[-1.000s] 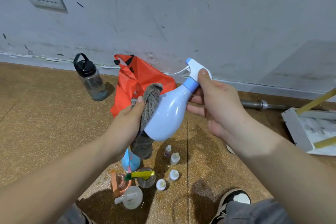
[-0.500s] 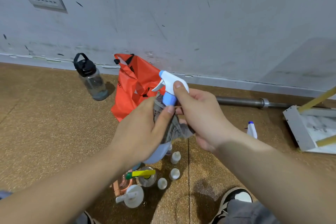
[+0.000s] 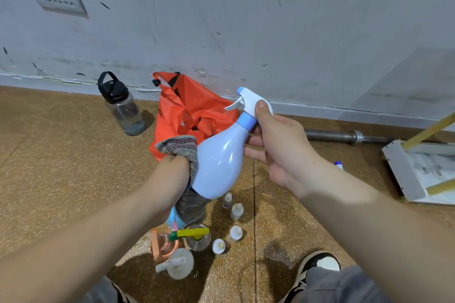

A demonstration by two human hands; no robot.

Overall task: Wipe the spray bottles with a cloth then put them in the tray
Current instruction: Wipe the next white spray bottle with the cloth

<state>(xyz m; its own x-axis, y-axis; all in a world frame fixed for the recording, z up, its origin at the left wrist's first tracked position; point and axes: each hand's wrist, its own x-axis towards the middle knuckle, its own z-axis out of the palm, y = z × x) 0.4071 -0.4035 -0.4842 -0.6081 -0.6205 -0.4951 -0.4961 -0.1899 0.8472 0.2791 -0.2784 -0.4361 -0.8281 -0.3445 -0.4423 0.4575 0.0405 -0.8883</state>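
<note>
Now our left grip [image 3: 172,174], clutching the grey knitted cloth [image 3: 181,146], has slid from neck to belly of the pale-blue plastic spray bottle [image 3: 219,162], held midair by our right grip [image 3: 278,147] pinching its collar; wiping continues.

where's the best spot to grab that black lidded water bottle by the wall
Take the loop handle on the lid from above: the water bottle stands upright on the floor, apart from the orange bag, with the loop rising clear at the top.
</note>
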